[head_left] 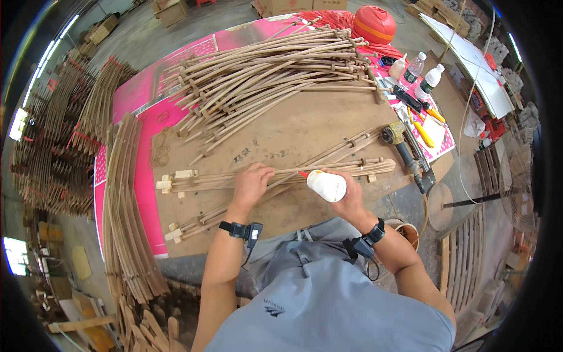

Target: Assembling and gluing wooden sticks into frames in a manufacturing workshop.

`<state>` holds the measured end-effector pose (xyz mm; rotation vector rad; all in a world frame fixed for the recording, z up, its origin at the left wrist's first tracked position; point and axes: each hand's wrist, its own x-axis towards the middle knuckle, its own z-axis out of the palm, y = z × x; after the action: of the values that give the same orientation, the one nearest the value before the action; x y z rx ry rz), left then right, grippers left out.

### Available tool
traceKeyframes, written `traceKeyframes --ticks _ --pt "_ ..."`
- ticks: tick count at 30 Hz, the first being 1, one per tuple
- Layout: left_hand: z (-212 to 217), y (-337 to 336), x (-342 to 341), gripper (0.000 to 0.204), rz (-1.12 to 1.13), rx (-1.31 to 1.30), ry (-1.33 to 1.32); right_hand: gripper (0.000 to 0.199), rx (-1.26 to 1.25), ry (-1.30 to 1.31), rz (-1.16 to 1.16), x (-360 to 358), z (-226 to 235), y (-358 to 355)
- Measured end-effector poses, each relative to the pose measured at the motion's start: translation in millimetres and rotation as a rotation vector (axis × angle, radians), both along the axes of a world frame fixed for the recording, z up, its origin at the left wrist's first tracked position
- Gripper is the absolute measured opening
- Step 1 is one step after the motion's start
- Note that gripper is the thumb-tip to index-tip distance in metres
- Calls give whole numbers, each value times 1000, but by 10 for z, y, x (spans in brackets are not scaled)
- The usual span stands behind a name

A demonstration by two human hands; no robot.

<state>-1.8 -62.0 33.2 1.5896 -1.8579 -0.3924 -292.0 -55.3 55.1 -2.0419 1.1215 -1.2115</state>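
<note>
A person's left hand pinches slender tan wooden rods on a flat brown board; above them, the right hand wraps a red-tipped white plastic bottle, likely light, squeezable, best gripped mid-body

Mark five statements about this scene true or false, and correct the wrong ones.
1. The right hand holds a white squeeze bottle with a red nozzle. True.
2. The left hand grips pliers. False: it is at slender wooden rods.
3. A large heap of wooden rods lies beyond both hands. True.
4. The pistol-shaped power tool lies left of both hands. False: it lies right of them.
5. A round red bundle sits near the heap's right end. True.
</note>
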Motion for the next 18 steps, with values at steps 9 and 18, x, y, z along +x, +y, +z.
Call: traceKeyframes --ticks 9,18 --pt "29 11 -7 13 -11 -13 16 61 -71 35 46 -30 0 39" --pt "-9 23 45 16 18 5 -26 61 175 -154 67 82 148 139"
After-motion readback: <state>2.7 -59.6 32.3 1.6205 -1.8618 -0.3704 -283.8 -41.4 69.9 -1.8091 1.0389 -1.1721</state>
